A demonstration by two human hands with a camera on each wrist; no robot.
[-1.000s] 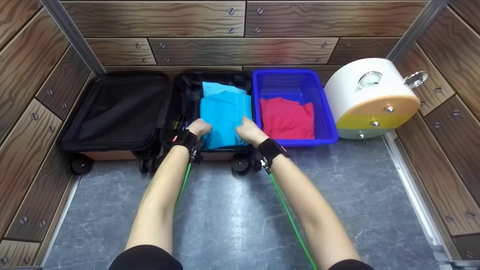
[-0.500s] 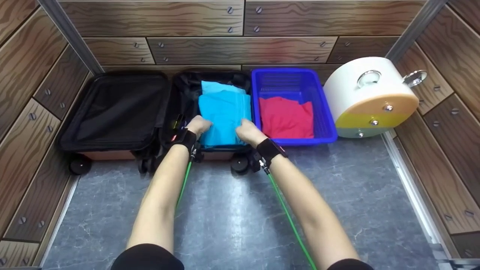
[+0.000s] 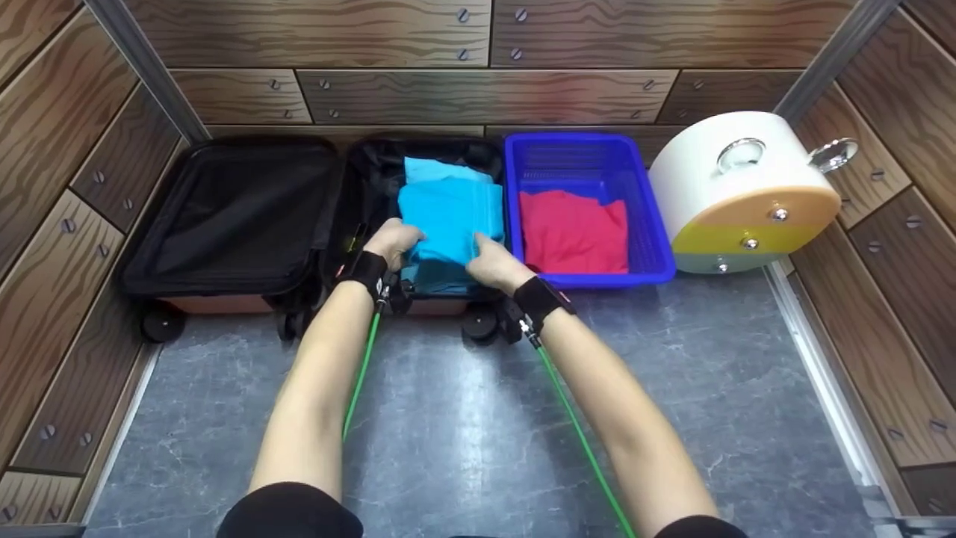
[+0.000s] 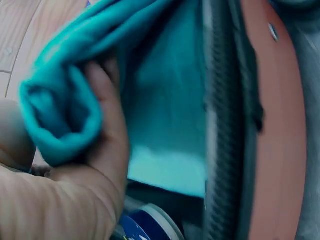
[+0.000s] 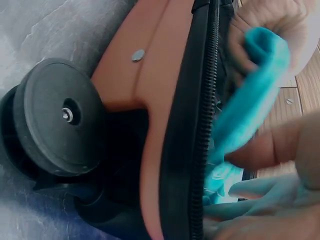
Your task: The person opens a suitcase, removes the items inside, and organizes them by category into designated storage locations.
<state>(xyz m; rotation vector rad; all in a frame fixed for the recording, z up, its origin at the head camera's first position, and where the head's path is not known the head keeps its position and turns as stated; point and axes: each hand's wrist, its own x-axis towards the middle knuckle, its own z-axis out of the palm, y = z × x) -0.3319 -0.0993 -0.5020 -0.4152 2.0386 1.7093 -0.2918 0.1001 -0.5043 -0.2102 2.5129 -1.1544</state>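
A folded turquoise garment (image 3: 448,213) lies in the right half of an open black-lined suitcase (image 3: 371,175). At the garment's near left corner my left hand (image 3: 392,240) grips the raised edge; the left wrist view shows the cloth (image 4: 60,110) rolled over between thumb and fingers. My right hand (image 3: 497,263) pinches the near right edge, thumb on top and fingers underneath in the right wrist view. Below the lifted edge, more turquoise cloth (image 3: 441,278) shows against the suitcase's zipped rim (image 4: 220,125).
The suitcase's other half (image 3: 239,217) lies open to the left. A blue basket (image 3: 657,254) holding red cloth (image 3: 573,235) stands at the right, beside a white rounded cabinet (image 3: 721,157). A blue round container (image 4: 150,225) sits inside the suitcase near my left hand.
Both hands have raised the garment's near edge off the layer below, uncovering darker turquoise cloth near the suitcase rim. The left hand has shifted slightly up and away from me.
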